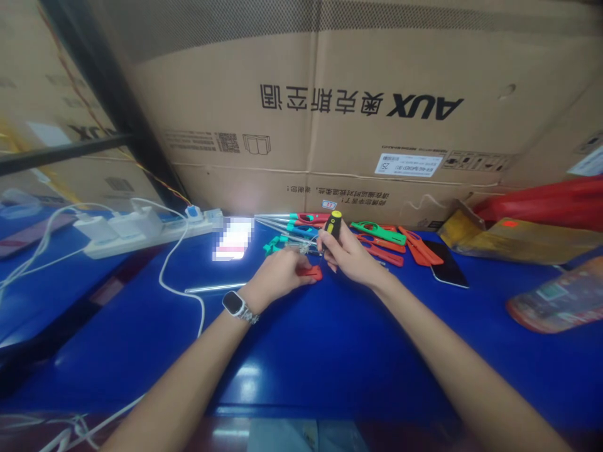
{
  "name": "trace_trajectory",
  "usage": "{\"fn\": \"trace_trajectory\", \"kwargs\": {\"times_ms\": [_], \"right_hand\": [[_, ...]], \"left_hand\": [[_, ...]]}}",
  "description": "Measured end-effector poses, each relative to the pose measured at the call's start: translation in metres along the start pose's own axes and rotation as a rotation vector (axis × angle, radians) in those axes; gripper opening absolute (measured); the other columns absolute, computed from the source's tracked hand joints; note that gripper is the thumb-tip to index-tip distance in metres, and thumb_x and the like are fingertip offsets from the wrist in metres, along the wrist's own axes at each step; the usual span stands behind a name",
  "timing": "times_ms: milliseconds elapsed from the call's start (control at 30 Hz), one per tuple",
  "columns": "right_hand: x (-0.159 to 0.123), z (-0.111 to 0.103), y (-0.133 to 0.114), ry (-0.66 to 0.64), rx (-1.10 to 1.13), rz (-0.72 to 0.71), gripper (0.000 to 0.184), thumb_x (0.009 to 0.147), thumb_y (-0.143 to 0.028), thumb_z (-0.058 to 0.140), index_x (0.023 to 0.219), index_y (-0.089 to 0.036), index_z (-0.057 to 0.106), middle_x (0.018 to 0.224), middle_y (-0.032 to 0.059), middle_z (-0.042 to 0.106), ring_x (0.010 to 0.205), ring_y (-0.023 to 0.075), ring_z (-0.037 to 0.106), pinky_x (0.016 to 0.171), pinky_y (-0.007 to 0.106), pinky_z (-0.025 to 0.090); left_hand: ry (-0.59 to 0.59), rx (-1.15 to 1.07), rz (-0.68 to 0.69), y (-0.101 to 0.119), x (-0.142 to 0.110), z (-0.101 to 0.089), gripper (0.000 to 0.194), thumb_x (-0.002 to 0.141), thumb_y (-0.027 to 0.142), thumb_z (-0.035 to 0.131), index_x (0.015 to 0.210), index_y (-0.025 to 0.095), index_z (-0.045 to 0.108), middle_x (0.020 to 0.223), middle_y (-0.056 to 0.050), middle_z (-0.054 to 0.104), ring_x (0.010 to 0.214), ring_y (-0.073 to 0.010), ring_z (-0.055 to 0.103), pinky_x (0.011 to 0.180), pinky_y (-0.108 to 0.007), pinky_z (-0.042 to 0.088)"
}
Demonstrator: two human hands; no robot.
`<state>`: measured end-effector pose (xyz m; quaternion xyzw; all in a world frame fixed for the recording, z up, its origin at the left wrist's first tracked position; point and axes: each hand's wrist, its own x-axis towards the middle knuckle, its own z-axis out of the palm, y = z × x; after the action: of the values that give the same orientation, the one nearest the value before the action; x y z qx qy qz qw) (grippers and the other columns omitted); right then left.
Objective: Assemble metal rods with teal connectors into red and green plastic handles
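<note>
My left hand (pixel 280 273), with a watch on its wrist, is closed on a red plastic lighter body (pixel 311 272) low over the blue table. A metal tube (pixel 214 289) lies on the far side of that wrist; whether it joins the red body is hidden. In my right hand (pixel 351 254) a screwdriver (pixel 333 223) with a black and yellow handle stands nearly upright, its tip by the left fingers. Behind both hands lie several long-nosed lighters (pixel 301 230) with metal tubes. Small teal parts (pixel 276 243) sit beside them.
Green (pixel 379 232) and orange casings (pixel 419 247) lie right of my hands, beside a dark phone (pixel 447 267). A lit screen (pixel 233 238) stands left, near a white power strip (pixel 141 232) with trailing cables. Cardboard (pixel 292 144) walls the back; a printed container (pixel 556 298) is at right.
</note>
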<state>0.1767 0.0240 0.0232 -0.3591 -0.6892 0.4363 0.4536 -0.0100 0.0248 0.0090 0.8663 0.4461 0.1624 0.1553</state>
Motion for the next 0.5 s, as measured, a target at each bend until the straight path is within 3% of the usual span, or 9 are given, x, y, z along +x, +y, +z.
{"fn": "trace_trajectory", "kwargs": {"times_ms": [167,300,500], "right_hand": [[0.000,-0.002,-0.008,-0.047,0.071,0.031,0.032,0.091,-0.050,0.060,0.100,-0.022,0.048,0.077,-0.0043,0.052,0.046,0.0048,0.041,0.038,0.019,0.037],[0.000,-0.005,-0.015,-0.074,0.094,0.059,0.033,0.085,-0.045,0.069,0.101,-0.019,0.055,0.084,0.0002,0.063,0.046,0.0057,0.046,0.038,0.020,0.038],[0.000,-0.002,-0.006,0.016,0.150,0.067,0.044,0.081,-0.045,0.073,0.114,-0.019,0.060,0.082,0.0003,0.067,0.037,0.0040,0.043,0.035,0.022,0.034]], "left_hand": [[-0.008,0.004,-0.003,-0.001,0.001,0.000,0.024,0.082,0.045,0.072,0.092,0.023,0.076,0.090,-0.004,0.073,0.086,-0.0220,0.066,0.072,-0.030,0.046],[0.007,0.001,0.011,-0.003,0.001,0.001,0.023,0.081,0.044,0.073,0.090,0.023,0.075,0.094,-0.004,0.073,0.088,-0.0228,0.066,0.074,-0.031,0.047],[0.016,0.007,0.023,-0.003,0.000,0.001,0.024,0.081,0.045,0.073,0.089,0.023,0.075,0.095,-0.005,0.072,0.087,-0.0220,0.065,0.072,-0.029,0.046]]}}
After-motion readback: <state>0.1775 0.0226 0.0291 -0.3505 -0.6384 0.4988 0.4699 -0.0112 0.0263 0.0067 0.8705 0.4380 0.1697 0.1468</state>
